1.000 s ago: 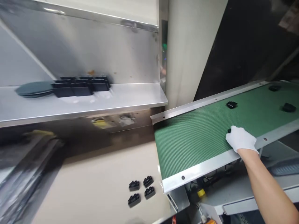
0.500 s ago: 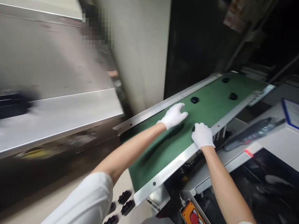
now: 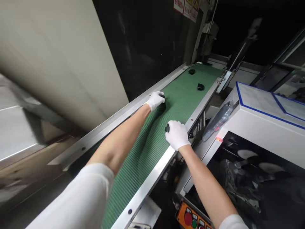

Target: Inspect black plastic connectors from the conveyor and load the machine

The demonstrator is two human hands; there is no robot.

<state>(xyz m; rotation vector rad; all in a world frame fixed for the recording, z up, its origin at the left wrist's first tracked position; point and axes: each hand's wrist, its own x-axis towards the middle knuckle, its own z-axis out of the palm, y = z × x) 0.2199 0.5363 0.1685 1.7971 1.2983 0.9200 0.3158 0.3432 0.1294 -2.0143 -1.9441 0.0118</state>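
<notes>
My left hand [image 3: 155,100], in a white glove, reaches over the far side of the green conveyor belt [image 3: 176,98]. Its fingers are curled round a small black part [image 3: 163,96], mostly hidden by the glove. Nearer the front rail, my gloved right hand [image 3: 176,135] grips another small black part [image 3: 167,128], whose end sticks out at the left of the fingers. Two more black parts lie farther up the belt: one black piece [image 3: 200,86] near the right rail and one black piece [image 3: 191,72] toward the far end.
Metal rails [image 3: 152,176] edge the belt. To the right stands a white machine [image 3: 264,117] with a dark window and a plastic-wrapped item [image 3: 218,121] on its ledge. An orange control box [image 3: 190,218] with buttons sits low in front. A pale panel [image 3: 59,57] rises at left.
The view has swung right. My left hand has reached the nearest loose black part and closed on it. My right hand keeps its part, which now shows more clearly.
</notes>
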